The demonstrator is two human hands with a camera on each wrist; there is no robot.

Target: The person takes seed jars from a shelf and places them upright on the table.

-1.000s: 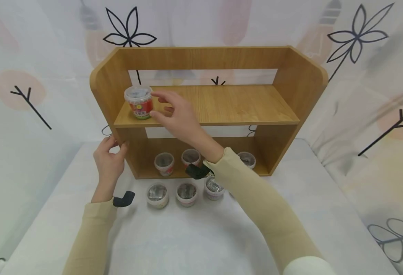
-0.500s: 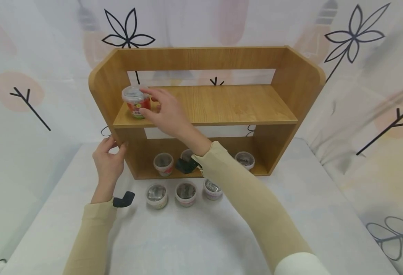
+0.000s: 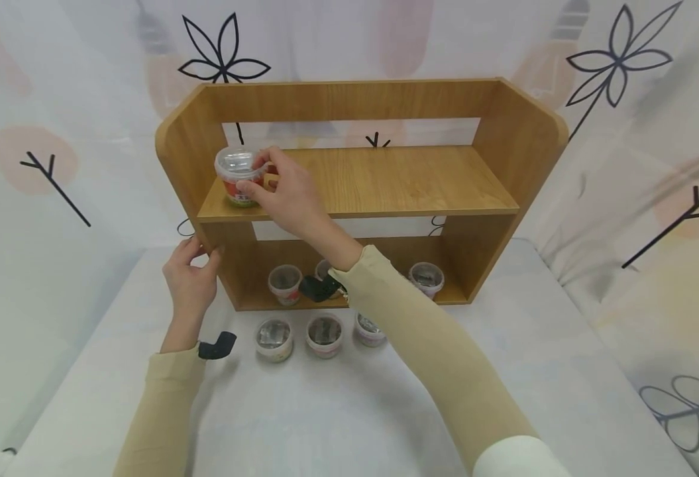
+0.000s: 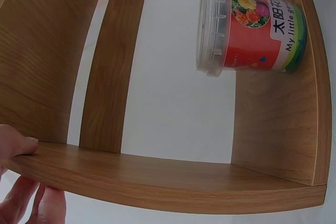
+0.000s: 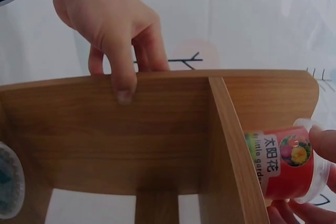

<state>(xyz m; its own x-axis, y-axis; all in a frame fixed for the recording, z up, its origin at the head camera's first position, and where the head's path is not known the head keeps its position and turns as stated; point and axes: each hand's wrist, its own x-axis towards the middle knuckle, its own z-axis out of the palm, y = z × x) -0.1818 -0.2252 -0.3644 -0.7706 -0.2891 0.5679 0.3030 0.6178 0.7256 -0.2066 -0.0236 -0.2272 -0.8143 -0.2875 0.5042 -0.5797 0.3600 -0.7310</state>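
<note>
My right hand point(image 3: 295, 195) pinches a clear-lidded plastic tub point(image 3: 234, 189) at the left end of the wooden shelf's point(image 3: 385, 179) upper board. In the right wrist view, fingers curl round the lid end of this red-labelled tub point(image 5: 289, 163), which has flower pictures and stands upright on the board. My left hand point(image 3: 191, 281) grips the shelf's left side panel low down; its thumb lies on the inner face, other fingers behind, as the left hand point(image 5: 118, 30) in the right wrist view shows. Another red-labelled tub point(image 4: 257, 30) stands inside the lower compartment.
On the lower board stand several tubs, including a left one point(image 3: 285, 285) and a right one point(image 3: 427, 278). More lidded tubs, such as one point(image 3: 274, 340) at the left, line the white table point(image 3: 325, 417) before the shelf. My right forearm covers part of both rows.
My right hand has moved left and its thumb and fingers have closed in on the upper tub, whose label is now turned and partly covered. My left hand keeps its grip on the panel.
</note>
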